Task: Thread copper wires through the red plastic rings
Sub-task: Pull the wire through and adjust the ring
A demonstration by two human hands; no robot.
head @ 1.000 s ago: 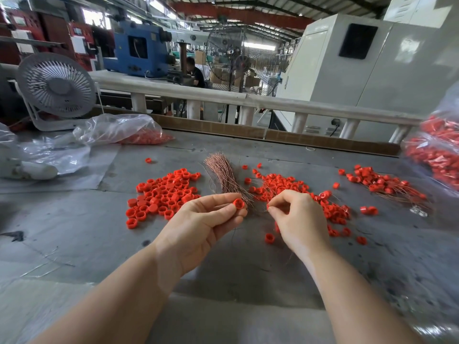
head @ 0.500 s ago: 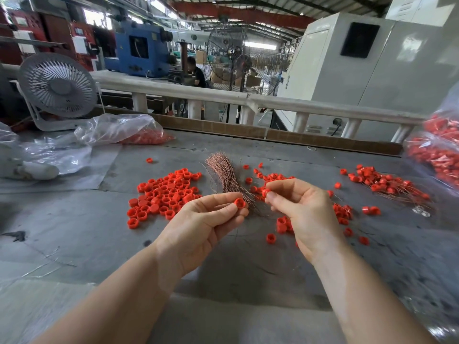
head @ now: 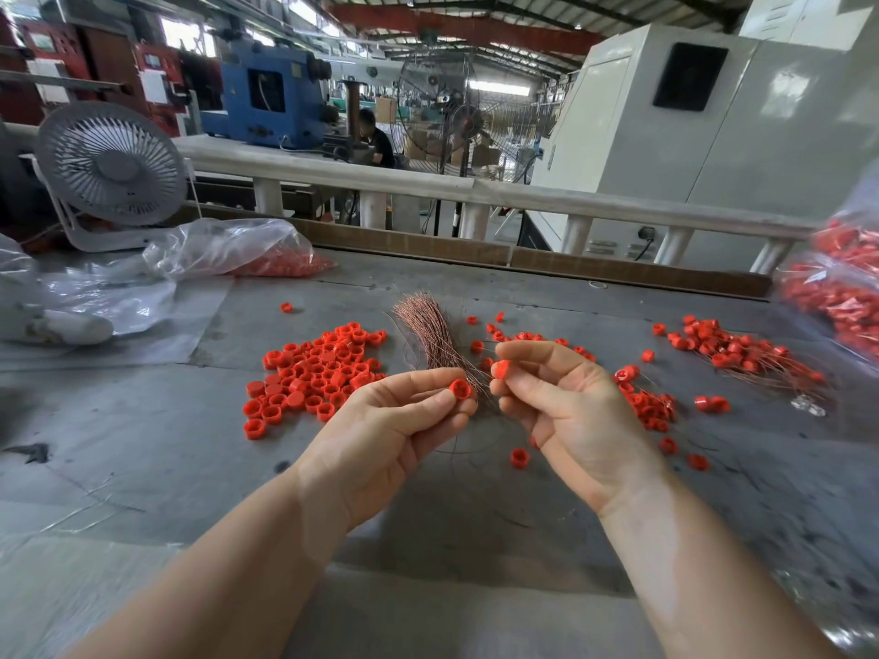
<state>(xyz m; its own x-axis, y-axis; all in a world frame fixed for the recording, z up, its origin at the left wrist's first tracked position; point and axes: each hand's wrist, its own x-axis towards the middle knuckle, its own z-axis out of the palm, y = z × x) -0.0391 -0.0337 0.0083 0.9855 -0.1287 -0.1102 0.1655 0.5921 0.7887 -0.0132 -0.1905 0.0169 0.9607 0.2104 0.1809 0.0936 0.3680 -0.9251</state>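
Observation:
My left hand [head: 395,425] pinches a red plastic ring [head: 460,389] between thumb and fingertips, above the grey table. My right hand [head: 566,411] pinches a second red ring [head: 500,368] just right of the first, with a small gap between the two. A bundle of copper wires [head: 428,330] lies on the table just behind both hands. A pile of loose red rings [head: 318,373] sits left of the bundle. More loose rings [head: 651,406] lie to the right, partly hidden by my right hand. Thin wire loops hang below my hands.
Rings with copper wires through them [head: 742,354] lie at the right. Clear bags of red rings stand at the far right [head: 837,287] and back left [head: 238,252]. A white fan [head: 112,166] stands at the back left. A white railing [head: 475,192] borders the table.
My right hand rose from the right-hand pile with a red ring and came level with my left hand. My left hand kept its ring in place.

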